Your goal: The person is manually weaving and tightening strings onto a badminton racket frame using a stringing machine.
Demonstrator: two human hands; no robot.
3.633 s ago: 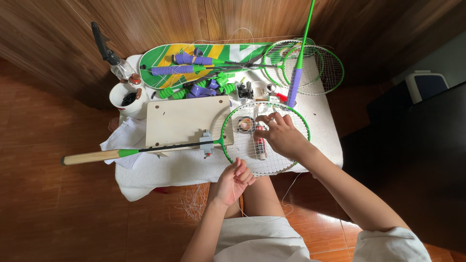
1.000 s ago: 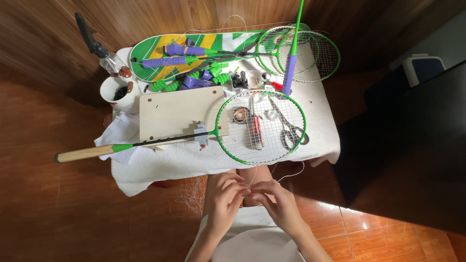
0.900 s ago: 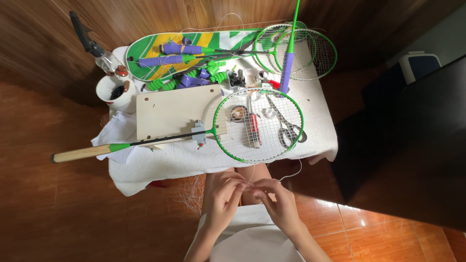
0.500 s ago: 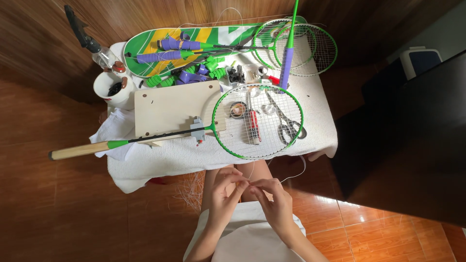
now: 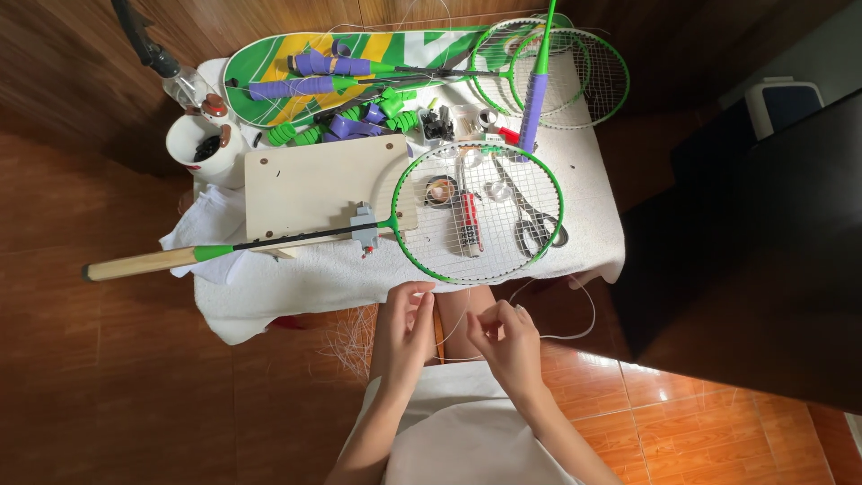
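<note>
Both hands sit low in the centre of the frame, just below the near edge of the white-clothed counter [image 5: 593, 229]. The left hand [image 5: 406, 325] and the right hand [image 5: 507, 339] each pinch a thin, pale racket string [image 5: 575, 334] between thumb and fingertips; each grip is closed on that strand, with the hands near each other but apart. The string runs between them and loops out to the right of the frame, over the orange floor, then curves back up toward the counter's edge.

The string looks very light, limp and smooth, so it probably slips through a loose pinch and kinks if bent sharply. Taking it close to the free end with fingertips seems the surest hold.

Just above the hands lies a green-framed racket [image 5: 479, 212], its head flat on the cloth and its wooden handle reaching to the left of the frame. Scissors [image 5: 530, 218] and a small red tube [image 5: 468, 223] lie under its strings. Loose string offcuts [image 5: 346, 334] hang below the cloth, left of the hands.
</note>
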